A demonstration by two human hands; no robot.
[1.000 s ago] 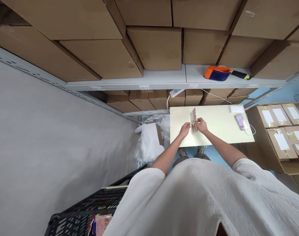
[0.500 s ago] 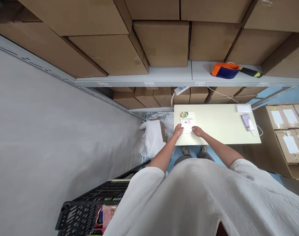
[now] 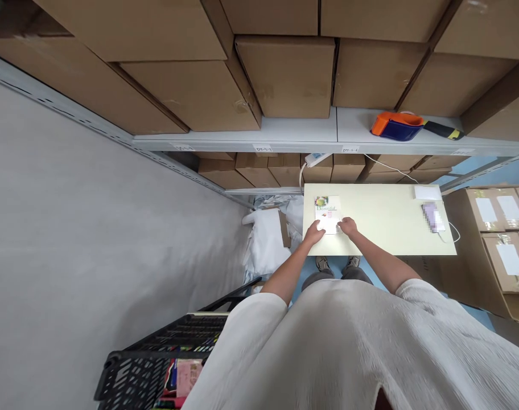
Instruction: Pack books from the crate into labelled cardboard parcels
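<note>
On the pale yellow tabletop [image 3: 379, 228] lies a flat white item like a booklet or notebook [image 3: 326, 208], printed "Beautiful" in green with a small picture at its upper left. My left hand [image 3: 314, 232] is closed at its left edge, thumb on top. At the opposite edge, my right hand [image 3: 348, 226] has its fingers pinched on the lower right side. The fingertips are too small to make out whether anything else is between them.
A white box [image 3: 427, 193] and a blurred purple item [image 3: 432, 217] lie at the table's right. A shelf of cartons [image 3: 285, 77] overhangs the back, bearing an orange-and-blue tool [image 3: 396, 125]. Left below stands a black crate [image 3: 131, 376]; right, an open carton [image 3: 460, 279].
Both hands have shifted slightly on the white booklet: the left a little inward over its lower left, the right a little inward along its right edge. The view has tilted slightly.
</note>
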